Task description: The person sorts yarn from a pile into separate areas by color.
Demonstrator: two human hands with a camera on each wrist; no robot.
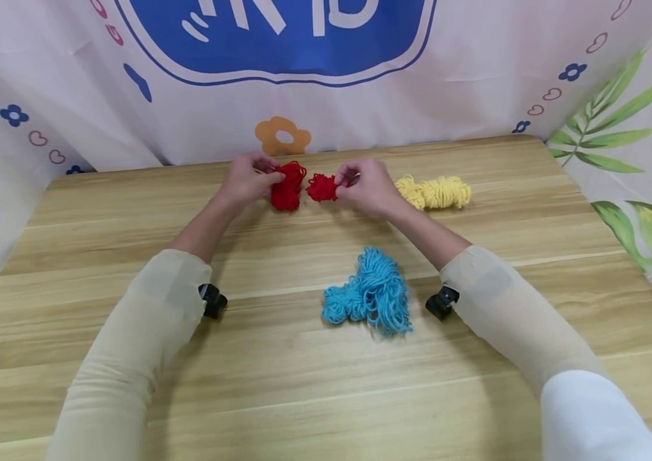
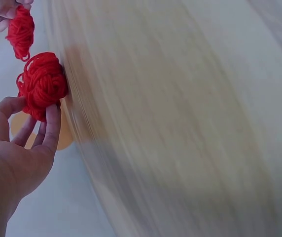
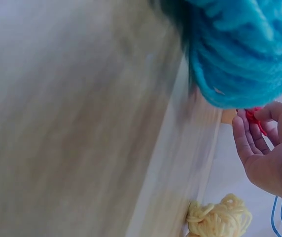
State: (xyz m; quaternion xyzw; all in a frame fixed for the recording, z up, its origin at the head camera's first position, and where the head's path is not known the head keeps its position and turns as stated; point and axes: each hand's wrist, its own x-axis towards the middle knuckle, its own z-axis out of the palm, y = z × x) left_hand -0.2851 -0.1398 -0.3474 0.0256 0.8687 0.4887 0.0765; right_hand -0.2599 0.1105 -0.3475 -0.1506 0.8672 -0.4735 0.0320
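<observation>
Near the table's back edge, my left hand [image 1: 248,179] grips a bundle of red yarn [image 1: 288,187] between thumb and fingers. The left wrist view shows this red bundle [image 2: 43,83] at the fingertips, its strands looped and wound. Just to its right, my right hand [image 1: 367,186] pinches a smaller red yarn bundle [image 1: 321,187] by its right end. A narrow gap separates the two red bundles in the head view. In the right wrist view, the right hand [image 3: 271,148] has red strands at its fingertips, mostly hidden behind blue yarn [image 3: 244,54].
Yellow yarn [image 1: 441,192] lies on the wooden table [image 1: 268,384] just right of my right hand, partly behind it. Blue yarn bundles [image 1: 380,288] rest between my forearms, nearer to me. A printed white cloth [image 1: 349,121] hangs behind the table's back edge.
</observation>
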